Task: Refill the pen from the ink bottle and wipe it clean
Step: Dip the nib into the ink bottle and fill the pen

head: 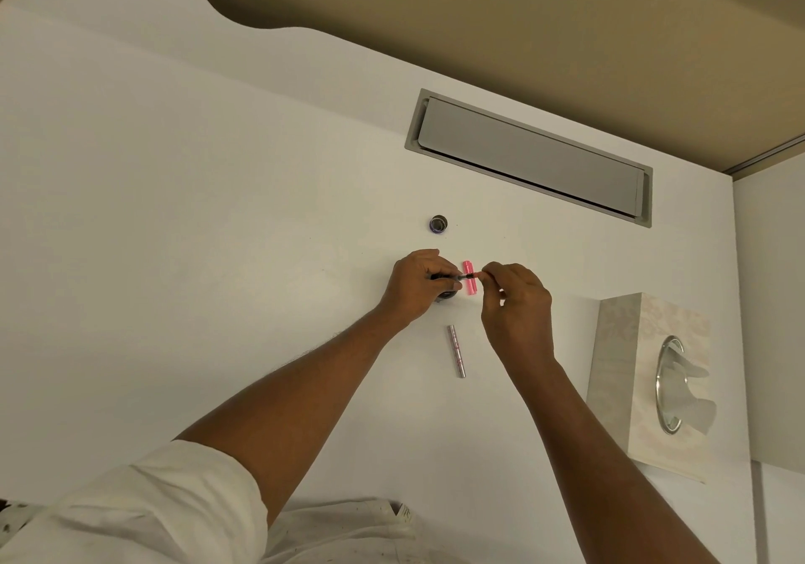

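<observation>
I've got my left hand (418, 282) closed round the pen (453, 277) over the ink bottle (448, 294) on the table (218, 215), my right hand (516, 298) pinching its end, probably working the filler; next, a tissue from the box (644, 380).

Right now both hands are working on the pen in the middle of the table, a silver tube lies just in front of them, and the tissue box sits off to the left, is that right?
Not quite. In the head view the tissue box sits to the right, not the left. The rest holds: the left hand and the right hand work on the pen, and the silver tube lies just nearer the person on the table.
</observation>
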`<state>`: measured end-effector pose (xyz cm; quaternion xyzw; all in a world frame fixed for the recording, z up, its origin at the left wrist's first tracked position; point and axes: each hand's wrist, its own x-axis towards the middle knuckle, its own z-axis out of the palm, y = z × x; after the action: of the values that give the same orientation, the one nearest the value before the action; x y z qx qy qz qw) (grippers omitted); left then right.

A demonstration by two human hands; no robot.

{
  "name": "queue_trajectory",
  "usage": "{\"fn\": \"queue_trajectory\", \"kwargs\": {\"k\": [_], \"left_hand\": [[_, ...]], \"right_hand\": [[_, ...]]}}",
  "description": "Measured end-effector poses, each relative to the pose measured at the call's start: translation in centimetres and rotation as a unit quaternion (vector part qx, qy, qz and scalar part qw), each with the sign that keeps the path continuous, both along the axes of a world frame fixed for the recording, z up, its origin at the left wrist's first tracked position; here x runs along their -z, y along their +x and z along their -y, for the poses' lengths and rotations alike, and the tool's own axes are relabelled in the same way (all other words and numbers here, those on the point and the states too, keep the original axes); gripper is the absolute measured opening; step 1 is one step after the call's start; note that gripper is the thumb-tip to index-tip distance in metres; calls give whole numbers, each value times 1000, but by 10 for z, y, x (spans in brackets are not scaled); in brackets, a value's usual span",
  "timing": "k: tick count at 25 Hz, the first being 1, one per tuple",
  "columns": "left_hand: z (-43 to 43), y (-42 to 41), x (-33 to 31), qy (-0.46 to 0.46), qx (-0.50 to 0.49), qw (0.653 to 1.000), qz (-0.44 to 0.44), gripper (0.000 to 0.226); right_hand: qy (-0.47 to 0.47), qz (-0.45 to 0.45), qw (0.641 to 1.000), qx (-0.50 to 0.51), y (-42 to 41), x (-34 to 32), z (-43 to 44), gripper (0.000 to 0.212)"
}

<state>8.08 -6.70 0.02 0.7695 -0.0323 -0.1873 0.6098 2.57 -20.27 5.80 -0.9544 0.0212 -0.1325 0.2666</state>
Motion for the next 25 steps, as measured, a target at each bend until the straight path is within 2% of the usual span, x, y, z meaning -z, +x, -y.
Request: {"fn": "queue_trajectory", "kwargs": {"k": [7,10,12,17,21,25], "left_hand": [[-1,-1,-2,-8,0,1000,1,14],[-1,0,-1,-1,2,1000,0,16],[-1,0,-1,2,2,1000,0,16],[-1,0,0,-6,2,1000,-3,15],[-1,0,2,-5,0,1000,-13,15],[-1,0,1,-1,1,1000,-7,16]], "right_hand": [[-20,-9,1000,10,1,0,-2,18],[17,-22,999,20,-1,-1,-2,12],[48,-27,998,26,-3,-3,-3,22],[12,7,1000,-2,-2,-2,0,8],[-4,-1,1000,20,-2,-1,-2,15],[38,0,999,21,-3,-2,-3,10]]}}
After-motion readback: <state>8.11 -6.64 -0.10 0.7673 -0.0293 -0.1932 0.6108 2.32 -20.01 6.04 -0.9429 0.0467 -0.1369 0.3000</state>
